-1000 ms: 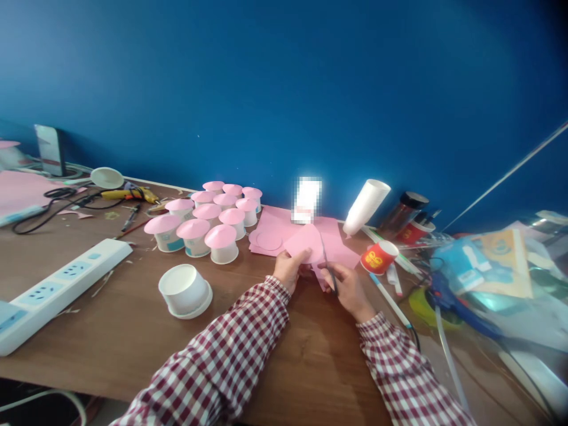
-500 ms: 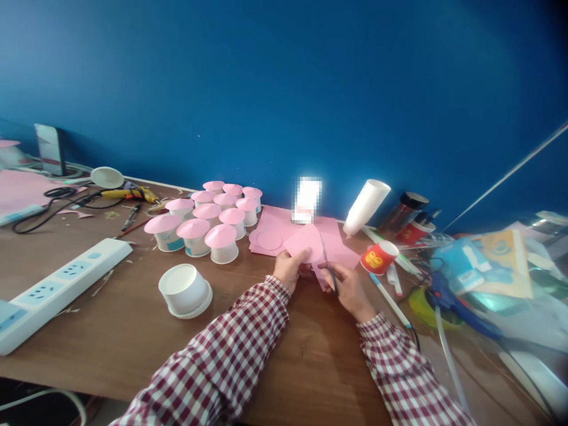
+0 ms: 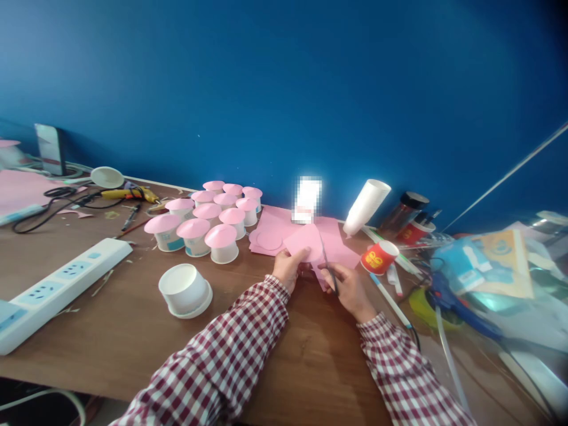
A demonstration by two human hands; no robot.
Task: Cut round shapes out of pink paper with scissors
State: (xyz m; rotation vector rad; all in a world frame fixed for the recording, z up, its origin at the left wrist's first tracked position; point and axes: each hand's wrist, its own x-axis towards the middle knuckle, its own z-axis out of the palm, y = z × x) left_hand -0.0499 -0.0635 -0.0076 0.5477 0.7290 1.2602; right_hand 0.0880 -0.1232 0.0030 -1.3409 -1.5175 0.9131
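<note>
Between thumb and fingers, my left hand [image 3: 288, 269] grips a piece of pink paper [image 3: 298, 241] by its lower edge. A pair of scissors [image 3: 325, 251] is in my right hand [image 3: 350, 290], its blade lying along the right side of that paper; the handle is partly covered by my fingers. Beneath and behind lie more pink sheets [image 3: 261, 228], one with a round pink disc [image 3: 269, 240] on it. To the left stand several white paper cups topped with pink cone roofs [image 3: 220, 235]. Closer to me, a plain white cup [image 3: 185, 290] rests upside down.
A power strip [image 3: 66, 290] and a yellow glue gun [image 3: 128, 194] lie left. On the right are a leaning stack of white cups [image 3: 367, 207], a red paper cup [image 3: 380, 257], a marker [image 3: 390, 300], a blue-handled tool [image 3: 461, 310] and plastic bags. A bright phone [image 3: 307, 200] leans on the blue wall.
</note>
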